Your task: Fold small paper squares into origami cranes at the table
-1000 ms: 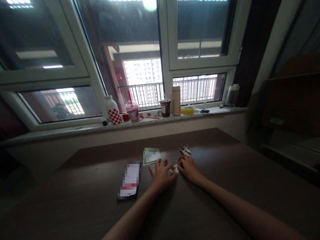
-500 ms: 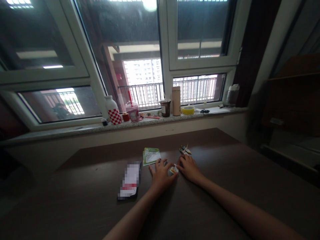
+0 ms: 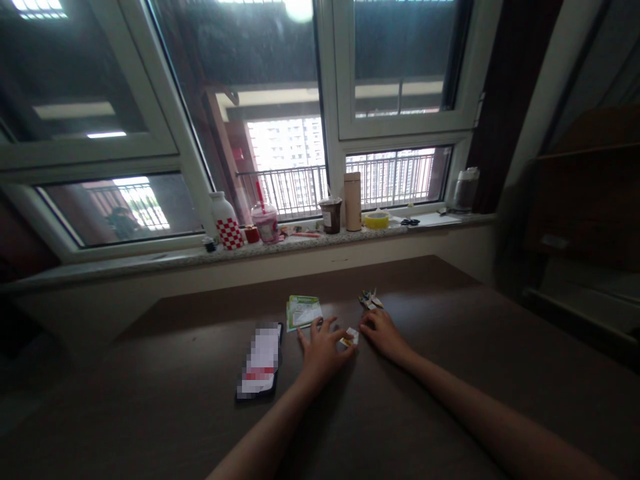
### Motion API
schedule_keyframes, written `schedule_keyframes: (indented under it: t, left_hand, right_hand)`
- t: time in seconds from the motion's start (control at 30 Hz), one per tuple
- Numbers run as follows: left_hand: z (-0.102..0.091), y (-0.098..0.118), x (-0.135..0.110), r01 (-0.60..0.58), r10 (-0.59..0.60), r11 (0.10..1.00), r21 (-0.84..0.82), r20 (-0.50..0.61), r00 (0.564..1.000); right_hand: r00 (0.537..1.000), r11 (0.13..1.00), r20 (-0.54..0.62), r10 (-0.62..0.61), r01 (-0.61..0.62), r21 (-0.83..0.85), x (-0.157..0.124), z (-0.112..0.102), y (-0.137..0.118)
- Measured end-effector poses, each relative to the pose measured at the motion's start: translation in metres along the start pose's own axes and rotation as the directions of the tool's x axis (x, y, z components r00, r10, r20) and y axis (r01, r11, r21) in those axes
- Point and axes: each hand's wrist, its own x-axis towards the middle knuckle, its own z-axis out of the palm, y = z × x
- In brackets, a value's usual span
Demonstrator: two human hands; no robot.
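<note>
A small folded piece of white-and-yellow paper [image 3: 351, 336] lies on the table between the thumb and index finger of my left hand [image 3: 323, 347]; its other fingers spread over the tabletop towards some green-and-white printed sheets [image 3: 304, 311]. Just to the right, my right hand [image 3: 383, 333] rests with its fingers curled in, a little apart from the paper. Whether anything sits under those fingertips is hidden. Right beyond them is a little heap of small, crumpled-looking pieces [image 3: 370, 299], too small to name exactly.
A phone [image 3: 259, 361] with a blurred screen lies left of my left hand on the brown table [image 3: 165, 373]. Along the windowsill stand a checkered bottle [image 3: 227, 223], a pink drink cup [image 3: 267, 223], a dark drink cup [image 3: 331, 217], a tan flask [image 3: 353, 203], yellow tape [image 3: 377, 220] and scissors [image 3: 411, 222].
My right hand has drawn slightly away to the right from the small paper, leaving a gap. My left hand stays at the paper, which shows a little more of its white side.
</note>
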Motion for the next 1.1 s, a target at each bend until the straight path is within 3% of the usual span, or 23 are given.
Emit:
schedule_keyframes:
  t: [0.7, 1.1]
  left_hand:
    - [-0.0036, 0.0041, 0.0007, 0.041, -0.043, 0.999, 0.017, 0.083, 0.996]
    - [-0.0005, 0.0005, -0.0003, 0.021, -0.02, 1.0, -0.018, 0.043, 0.999]
  right_hand:
    - [1.0, 0.992, 0.018, -0.008, 0.01, -0.122, -0.0036, 0.0021, -0.0045]
    - [0.994, 0.986, 0.002, -0.105, 0.105, -0.131, -0.0087, -0.0001, -0.0055]
